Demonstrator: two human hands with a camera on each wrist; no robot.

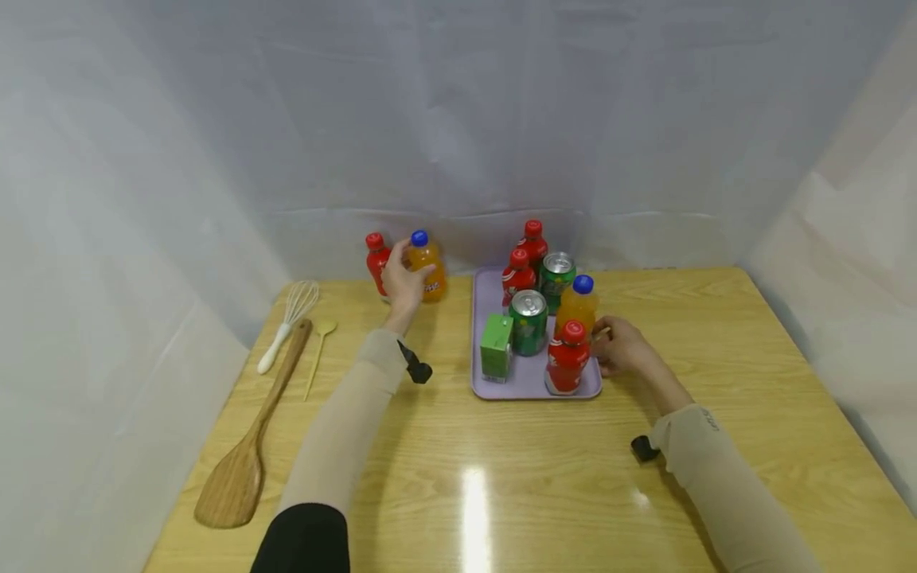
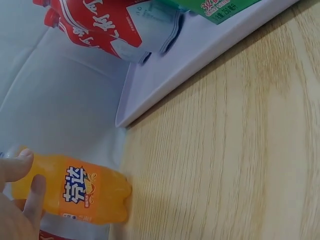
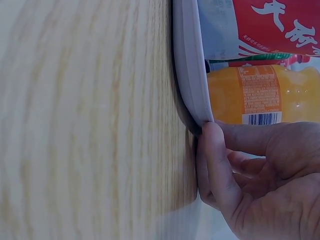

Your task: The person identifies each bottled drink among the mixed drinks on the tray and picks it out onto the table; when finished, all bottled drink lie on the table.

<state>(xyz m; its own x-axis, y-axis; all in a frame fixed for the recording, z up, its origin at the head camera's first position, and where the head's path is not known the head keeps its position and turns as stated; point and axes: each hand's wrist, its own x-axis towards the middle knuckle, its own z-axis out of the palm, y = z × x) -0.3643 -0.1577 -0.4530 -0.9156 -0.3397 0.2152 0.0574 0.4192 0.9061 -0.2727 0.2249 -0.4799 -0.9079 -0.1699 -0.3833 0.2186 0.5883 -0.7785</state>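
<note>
In the head view my left hand point(image 1: 403, 277) holds an orange soda bottle point(image 1: 432, 274) with a blue cap, by its upper part. The bottle point(image 2: 95, 189) stands on the table near the back sheet, beside a red bottle point(image 1: 377, 263). My right hand point(image 1: 622, 346) pinches the right rim of a lilac tray point(image 1: 530, 397); in the right wrist view the fingertips point(image 3: 214, 132) are at the tray's edge. On the tray stand several red bottles point(image 1: 567, 362), another orange soda bottle point(image 1: 577, 306), two green cans point(image 1: 528, 322) and a green carton point(image 1: 496, 346).
On the table's left side lie a whisk point(image 1: 288, 326), a wooden spatula point(image 1: 247, 454) and a small yellow spoon point(image 1: 319, 350). A pale sheet point(image 1: 444, 119) hangs behind the table and along both sides. The wooden table point(image 1: 544, 477) extends in front of the tray.
</note>
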